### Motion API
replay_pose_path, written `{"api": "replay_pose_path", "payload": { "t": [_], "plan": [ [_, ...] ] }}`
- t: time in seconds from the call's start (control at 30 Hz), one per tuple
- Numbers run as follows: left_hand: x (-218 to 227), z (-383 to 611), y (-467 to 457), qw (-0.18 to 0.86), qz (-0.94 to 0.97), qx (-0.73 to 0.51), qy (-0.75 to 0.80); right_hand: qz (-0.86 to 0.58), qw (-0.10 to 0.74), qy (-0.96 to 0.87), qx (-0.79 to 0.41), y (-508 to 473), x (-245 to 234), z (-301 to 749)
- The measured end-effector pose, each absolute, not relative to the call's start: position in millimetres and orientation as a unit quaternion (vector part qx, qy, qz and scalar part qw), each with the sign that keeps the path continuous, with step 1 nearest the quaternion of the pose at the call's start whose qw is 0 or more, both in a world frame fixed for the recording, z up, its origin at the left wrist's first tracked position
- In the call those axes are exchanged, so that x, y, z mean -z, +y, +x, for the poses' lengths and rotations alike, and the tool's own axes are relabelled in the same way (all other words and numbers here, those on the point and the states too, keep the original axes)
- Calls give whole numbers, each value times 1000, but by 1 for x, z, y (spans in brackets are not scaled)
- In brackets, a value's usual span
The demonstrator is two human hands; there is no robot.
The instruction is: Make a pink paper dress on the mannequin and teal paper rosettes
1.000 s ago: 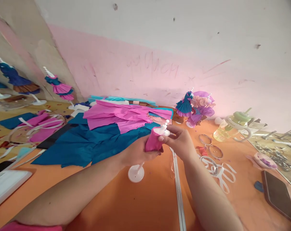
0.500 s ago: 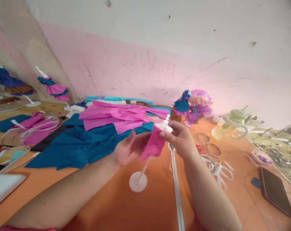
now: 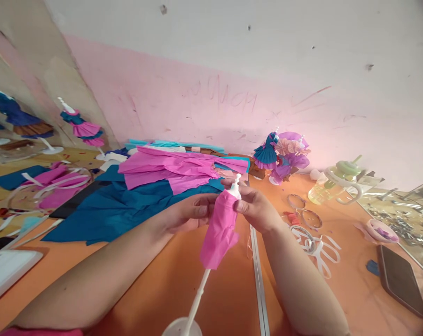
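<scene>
Between both hands, a small white dress-form mannequin (image 3: 235, 189) leans toward me, its torso wrapped in pink crepe paper (image 3: 220, 228). Below the paper its thin stand (image 3: 197, 298) runs down to a round base (image 3: 182, 327) at the bottom edge. My right hand (image 3: 258, 207) grips the upper body, thumb pressed on the paper and fingers behind. From the left, my left hand (image 3: 192, 212) is closed against the paper's edge, its fingertips partly hidden behind the form.
Pink paper sheets (image 3: 162, 165) and blue paper (image 3: 127, 212) lie behind my left hand. Finished dressed figures (image 3: 265, 151) stand near the wall. At right are tape rings (image 3: 311, 218), white ribbon (image 3: 325, 254), a drink jar (image 3: 337, 182) and a phone (image 3: 402, 280).
The dress form has turned more upright, and its stand and base have swung down toward me. My left hand has closed in at the paper's edge; its thumb was raised before.
</scene>
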State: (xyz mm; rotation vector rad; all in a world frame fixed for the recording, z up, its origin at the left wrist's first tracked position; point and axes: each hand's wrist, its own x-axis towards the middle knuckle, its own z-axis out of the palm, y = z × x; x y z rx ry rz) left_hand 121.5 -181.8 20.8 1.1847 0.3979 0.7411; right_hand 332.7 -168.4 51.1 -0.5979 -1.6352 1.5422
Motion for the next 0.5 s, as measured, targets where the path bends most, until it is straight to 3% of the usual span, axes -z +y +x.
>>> {"api": "replay_pose_path", "payload": {
  "t": [0.1, 0.2, 0.37, 0.5],
  "plan": [
    [-17, 124, -184, 772, 529, -307, 173, -211, 367, -635, -646, -166, -42, 329],
    [-13, 128, -184, 771, 514, -340, 162, -250, 404, -634, -611, -168, -42, 326],
    [-18, 124, -177, 703, 506, -456, 204, -284, 410, -600, -626, -178, -55, 327],
    [-22, 119, -176, 668, 513, -477, 252, -290, 429, -610, -600, -179, -55, 324]
  ]
}}
